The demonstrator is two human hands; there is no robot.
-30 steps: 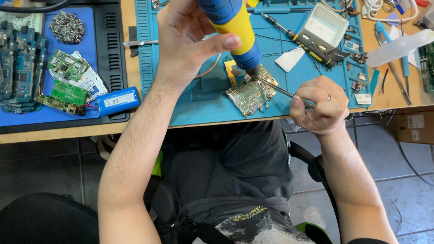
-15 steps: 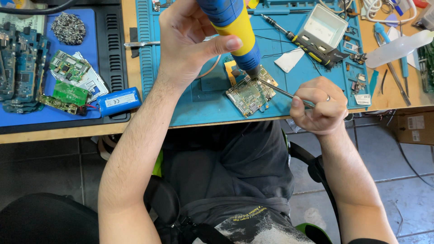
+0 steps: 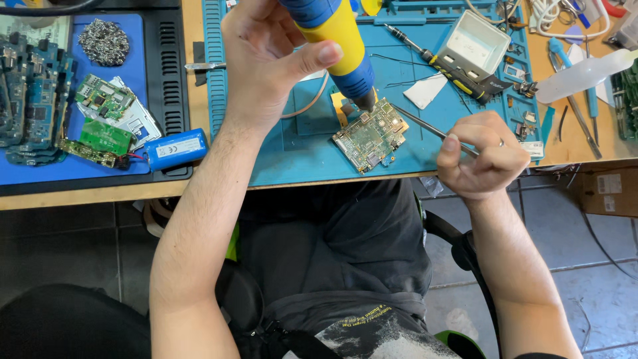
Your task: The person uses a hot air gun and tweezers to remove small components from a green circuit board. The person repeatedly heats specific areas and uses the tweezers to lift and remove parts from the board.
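**Hot-air tool and tweezers meet over a circuit board**

Here's the circuit board [image 3: 369,135], lying flat on the teal work mat [image 3: 279,149] near the front edge of the counter [image 3: 86,194], turned a little askew. Right on its upper edge sits the dark nozzle of the yellow-and-blue hot-air tool [image 3: 339,40], slanting down from the top. The left hand [image 3: 266,56] is wrapped around that handle, fingers curled tight behind it and the thumb pressed across the yellow part. From the other side, thin metal tweezers [image 3: 425,126] reach in, their tip at the board's right edge. The right hand [image 3: 485,156] pinches them, fingers closed into a loose fist, thumb on top, a ring showing.

Moving outward: a white open box [image 3: 480,41] and a black-handled screwdriver [image 3: 445,63] lie further back on the mat. Off to the left, a blue cylindrical battery pack [image 3: 176,149] rests beside green boards [image 3: 100,136] on a blue tray [image 3: 73,169], with a tangle of metal wool [image 3: 104,41] behind.
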